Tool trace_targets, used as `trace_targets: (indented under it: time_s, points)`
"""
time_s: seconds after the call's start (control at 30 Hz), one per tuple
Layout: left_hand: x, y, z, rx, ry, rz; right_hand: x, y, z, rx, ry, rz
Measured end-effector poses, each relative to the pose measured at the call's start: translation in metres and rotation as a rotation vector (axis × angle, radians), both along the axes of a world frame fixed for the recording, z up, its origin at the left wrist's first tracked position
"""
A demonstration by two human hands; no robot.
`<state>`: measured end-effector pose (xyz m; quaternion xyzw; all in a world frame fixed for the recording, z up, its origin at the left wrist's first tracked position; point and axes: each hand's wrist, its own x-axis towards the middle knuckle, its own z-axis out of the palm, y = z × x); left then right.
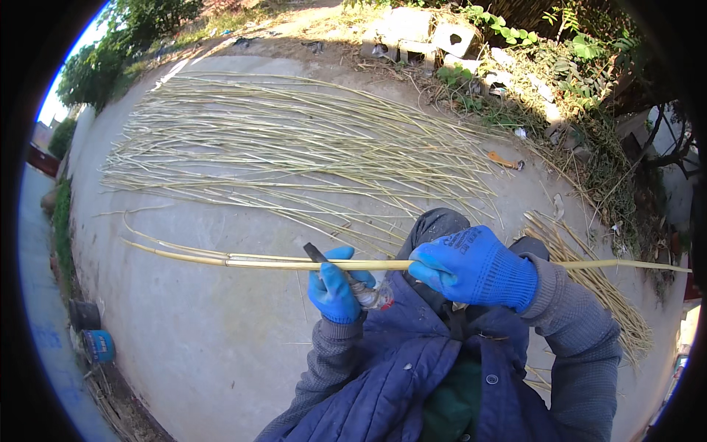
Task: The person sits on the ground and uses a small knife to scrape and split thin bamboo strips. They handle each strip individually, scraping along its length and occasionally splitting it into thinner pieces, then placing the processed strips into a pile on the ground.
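A long pale yellow-green cane strip [265, 261] runs across my lap from left to right, splitting into thin layers at its left end. My right hand [475, 267], in a blue glove, grips the strip near its middle. My left hand [335, 287], also in a blue glove, is closed on the handle of a dark-bladed knife [317, 254] whose blade meets the strip from below. Both hands are close together above my knee.
Many thin split cane strips [294, 140] lie fanned out on the concrete ground ahead. A smaller bundle [604, 295] lies at my right. Concrete blocks [442, 37], weeds and rubble line the far edge. A blue pot [99, 345] stands at lower left.
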<state>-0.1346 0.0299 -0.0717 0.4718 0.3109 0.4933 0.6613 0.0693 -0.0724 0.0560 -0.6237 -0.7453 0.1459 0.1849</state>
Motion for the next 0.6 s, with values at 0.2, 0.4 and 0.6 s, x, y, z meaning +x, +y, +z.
trace_targets:
  time_s: [0.2,0.4,0.6]
  points:
    - [-0.003,-0.010,-0.016,-0.113,-0.115,0.205,0.007,-0.008,-0.015,0.137,0.012,-0.034]
    - [0.020,-0.032,-0.012,0.024,0.023,-0.061,-0.007,-0.004,-0.008,0.066,-0.028,-0.031]
    - [0.024,-0.044,-0.021,-0.021,0.072,-0.071,-0.009,-0.010,-0.023,0.199,-0.004,-0.069]
